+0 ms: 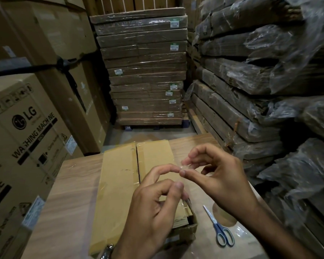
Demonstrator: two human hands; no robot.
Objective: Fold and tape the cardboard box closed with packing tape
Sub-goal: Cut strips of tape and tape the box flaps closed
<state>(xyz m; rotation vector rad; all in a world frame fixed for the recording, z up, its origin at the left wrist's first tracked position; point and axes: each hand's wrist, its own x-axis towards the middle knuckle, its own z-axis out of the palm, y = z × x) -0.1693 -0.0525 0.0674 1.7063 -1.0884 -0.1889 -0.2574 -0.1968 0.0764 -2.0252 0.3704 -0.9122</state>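
Both hands' fingers [173,168] pinch clear tape [184,168] near "LG WASHING MACHINE" carton [26,131].

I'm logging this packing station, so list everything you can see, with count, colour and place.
cardboard box: one, tan, flaps folded shut, centre of table.
clear tape: one strip, transparent, pinched between both hands above the box.
scissors: one pair, blue-grey handles, on table right of box.
table: one, light wood.
washing machine carton: one, brown, left.
flat wrapped cartons: one stack, brown, behind.
plastic-covered bundles: stacked, grey-brown, right.
left hand: over box.
right hand: over box.
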